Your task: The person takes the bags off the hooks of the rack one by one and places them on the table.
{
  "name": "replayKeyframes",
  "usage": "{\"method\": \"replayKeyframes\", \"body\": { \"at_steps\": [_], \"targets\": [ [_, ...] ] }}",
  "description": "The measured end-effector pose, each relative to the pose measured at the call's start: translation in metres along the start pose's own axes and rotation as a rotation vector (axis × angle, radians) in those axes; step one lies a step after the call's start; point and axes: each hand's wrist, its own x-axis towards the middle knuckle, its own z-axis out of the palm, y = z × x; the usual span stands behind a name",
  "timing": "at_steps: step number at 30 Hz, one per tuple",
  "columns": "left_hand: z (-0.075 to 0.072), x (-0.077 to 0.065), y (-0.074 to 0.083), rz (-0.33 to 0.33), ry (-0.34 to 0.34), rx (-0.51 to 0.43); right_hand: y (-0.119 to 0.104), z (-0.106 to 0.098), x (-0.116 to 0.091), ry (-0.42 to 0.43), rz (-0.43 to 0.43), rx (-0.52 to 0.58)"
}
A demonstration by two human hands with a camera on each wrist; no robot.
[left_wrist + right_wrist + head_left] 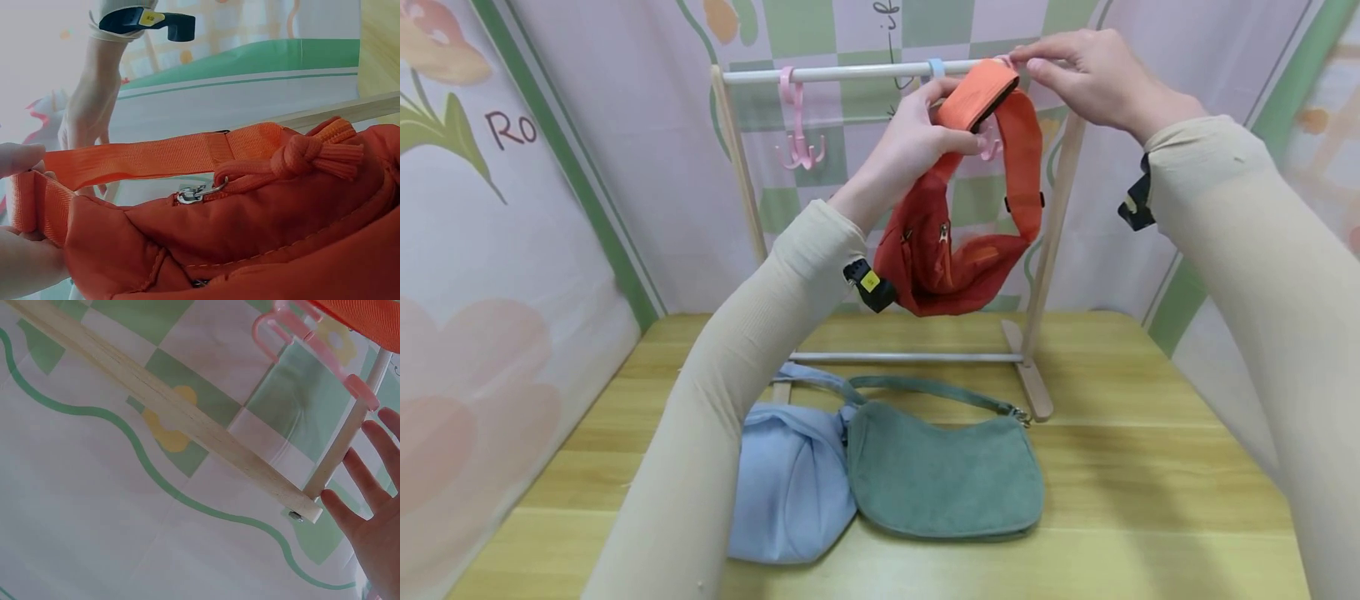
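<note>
My left hand (917, 133) pinches the folded orange strap (976, 93) of a red waist bag (970, 279), thumb below and fingers above. The bag hangs from that strap in front of the rack, its zip pull (190, 195) showing in the left wrist view. At the right part of the rail (865, 72), my right hand (1101, 83) reaches in from the side. Its fairly straight fingertips are right at the rail, beside the top of a pink hook (325, 359). The strap's upper fold covers much of that hook in the head view.
Another pink hook (800, 125) and a blue hook (936, 67) hang along the rail. On the wooden table (1112, 500), a green shoulder bag (947, 475) lies beside a light blue bag (793, 492). The rack's wooden foot (1030, 375) stands behind them.
</note>
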Motion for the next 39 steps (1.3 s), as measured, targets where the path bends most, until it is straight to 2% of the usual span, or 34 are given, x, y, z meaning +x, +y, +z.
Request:
{"method": "replayKeyframes", "body": {
  "at_steps": [6,11,18,32,39],
  "targets": [
    [0.002,-0.002,-0.005,0.015,-0.002,0.003,0.001,0.002,-0.005,0.044,-0.012,0.005],
    [0.003,-0.003,-0.009,0.021,0.028,0.026,0.002,0.005,-0.009,0.092,0.002,0.032],
    [0.002,-0.005,-0.014,0.023,0.066,0.008,0.004,0.013,-0.020,0.151,0.000,0.027],
    [-0.001,-0.014,-0.025,0.000,0.076,-0.086,0.008,0.031,-0.042,0.180,-0.025,0.080],
    [-0.003,-0.018,-0.028,-0.011,0.073,-0.102,0.008,0.039,-0.053,0.193,-0.049,0.127]
  ]
}}
